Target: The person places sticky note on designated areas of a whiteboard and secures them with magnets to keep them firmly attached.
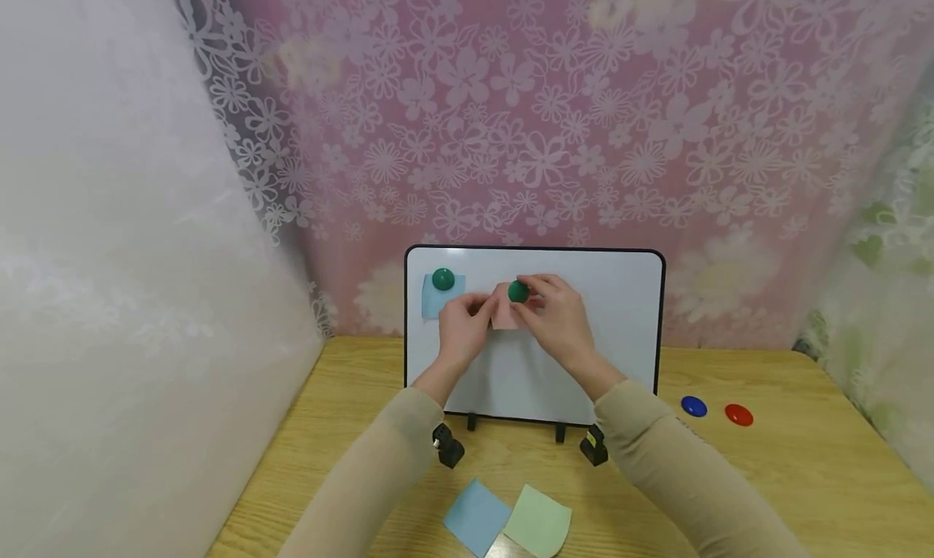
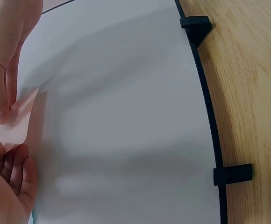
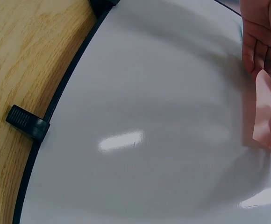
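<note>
A pink sticky note [image 1: 503,318] is in front of the upper middle of a whiteboard [image 1: 536,371]. My left hand [image 1: 464,327] pinches its left edge between thumb and fingers. With thumb and fingertips, my right hand [image 1: 560,315] holds a round green magnet [image 1: 518,291] over the note's upper right part. In the left wrist view the pink note [image 2: 21,123] stands off the board at its lower edge and casts a shadow. To the left, a blue sticky note [image 1: 432,302] is on the board under another green magnet [image 1: 443,279].
Dark feet [image 1: 559,433] support the board's lower edge on the wooden table [image 1: 350,412]. A blue magnet [image 1: 694,406] and a red magnet [image 1: 739,414] lie at the right. Nearer lie a blue note [image 1: 477,516] and a pale green note [image 1: 538,519].
</note>
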Demonstrator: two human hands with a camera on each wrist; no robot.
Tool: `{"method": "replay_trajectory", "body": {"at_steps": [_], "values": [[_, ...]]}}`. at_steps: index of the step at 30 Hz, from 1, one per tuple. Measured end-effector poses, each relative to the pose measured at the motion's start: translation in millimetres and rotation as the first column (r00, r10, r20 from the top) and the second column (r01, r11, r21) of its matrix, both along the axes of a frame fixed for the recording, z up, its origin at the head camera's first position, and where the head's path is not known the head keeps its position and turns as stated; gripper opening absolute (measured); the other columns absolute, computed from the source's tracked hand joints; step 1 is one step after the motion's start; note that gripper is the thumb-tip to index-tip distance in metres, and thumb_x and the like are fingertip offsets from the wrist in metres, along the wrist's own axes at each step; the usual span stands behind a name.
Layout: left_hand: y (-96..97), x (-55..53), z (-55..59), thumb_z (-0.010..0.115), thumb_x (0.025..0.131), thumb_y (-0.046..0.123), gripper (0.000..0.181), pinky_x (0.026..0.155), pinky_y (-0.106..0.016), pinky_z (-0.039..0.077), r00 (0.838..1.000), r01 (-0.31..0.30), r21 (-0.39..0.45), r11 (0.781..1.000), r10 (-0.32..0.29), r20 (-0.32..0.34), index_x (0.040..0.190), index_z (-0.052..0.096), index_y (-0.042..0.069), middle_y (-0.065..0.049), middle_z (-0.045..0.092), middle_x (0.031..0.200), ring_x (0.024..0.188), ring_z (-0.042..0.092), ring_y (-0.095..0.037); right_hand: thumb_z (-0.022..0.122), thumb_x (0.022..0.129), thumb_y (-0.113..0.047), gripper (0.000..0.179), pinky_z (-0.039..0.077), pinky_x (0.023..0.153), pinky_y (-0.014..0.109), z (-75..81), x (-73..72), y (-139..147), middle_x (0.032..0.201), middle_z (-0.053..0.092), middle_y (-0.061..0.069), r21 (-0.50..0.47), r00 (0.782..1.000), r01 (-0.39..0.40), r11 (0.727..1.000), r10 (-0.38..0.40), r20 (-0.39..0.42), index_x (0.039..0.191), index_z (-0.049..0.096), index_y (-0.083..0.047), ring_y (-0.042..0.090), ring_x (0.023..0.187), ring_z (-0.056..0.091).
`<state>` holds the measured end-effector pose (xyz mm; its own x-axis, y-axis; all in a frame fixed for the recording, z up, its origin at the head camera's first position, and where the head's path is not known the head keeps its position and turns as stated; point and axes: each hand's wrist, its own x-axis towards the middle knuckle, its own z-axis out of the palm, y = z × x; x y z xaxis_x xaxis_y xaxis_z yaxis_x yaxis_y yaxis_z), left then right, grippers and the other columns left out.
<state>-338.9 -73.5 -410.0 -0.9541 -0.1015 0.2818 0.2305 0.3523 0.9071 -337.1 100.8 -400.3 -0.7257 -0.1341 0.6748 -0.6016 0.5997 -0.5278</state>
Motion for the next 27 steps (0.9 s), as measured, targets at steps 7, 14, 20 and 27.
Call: {"method": "replay_trajectory", "body": {"at_steps": [7,14,20,27], "values": [[1.7,-0.3,4.0,0.073,0.105,0.025,0.024,0.070,-0.029,0.059,1.000,-0.022,0.015,1.000,0.022,0.007,0.111,0.082,0.004,-0.005,0.075,0.095,0.082,0.065,-0.018,0.087,0.092,-0.007,0.042,0.062,0.087,0.040,4.3,-2.9,-5.0,0.125,0.069,0.019,0.073,0.999,0.028,0.997,-0.027,-0.022,0.130,0.073,0.003,0.030,0.099,0.074],[2.6,-3.5,7.7,0.073,0.105,0.027,0.024,0.069,-0.028,0.058,0.999,-0.053,-0.019,0.998,0.054,0.005,0.111,0.083,0.005,-0.003,0.076,0.095,0.083,0.065,-0.016,0.085,0.093,-0.007,0.039,0.062,0.088,0.043,11.1,-7.2,-9.2,0.125,0.070,0.020,0.120,0.996,0.058,0.991,-0.050,-0.068,0.129,0.074,0.003,0.032,0.100,0.073],[2.9,-5.7,11.5,0.072,0.105,0.025,0.024,0.071,-0.029,0.058,0.997,-0.078,-0.059,0.995,0.077,-0.021,0.111,0.083,0.004,-0.005,0.077,0.096,0.086,0.066,-0.017,0.086,0.093,-0.009,0.039,0.060,0.090,0.044,14.6,-12.0,-13.6,0.125,0.070,0.020,0.169,0.994,0.092,0.981,-0.079,-0.082,0.129,0.075,0.002,0.034,0.107,0.068],[3.7,-3.8,13.6,0.072,0.105,0.025,0.025,0.070,-0.030,0.058,0.996,-0.087,-0.062,0.994,0.086,-0.008,0.111,0.083,0.003,-0.006,0.077,0.095,0.084,0.066,-0.017,0.084,0.095,-0.009,0.039,0.059,0.092,0.044,15.3,-13.6,-17.3,0.126,0.069,0.019,0.206,0.992,0.122,0.971,-0.110,-0.065,0.131,0.074,0.002,0.035,0.112,0.066]]}}
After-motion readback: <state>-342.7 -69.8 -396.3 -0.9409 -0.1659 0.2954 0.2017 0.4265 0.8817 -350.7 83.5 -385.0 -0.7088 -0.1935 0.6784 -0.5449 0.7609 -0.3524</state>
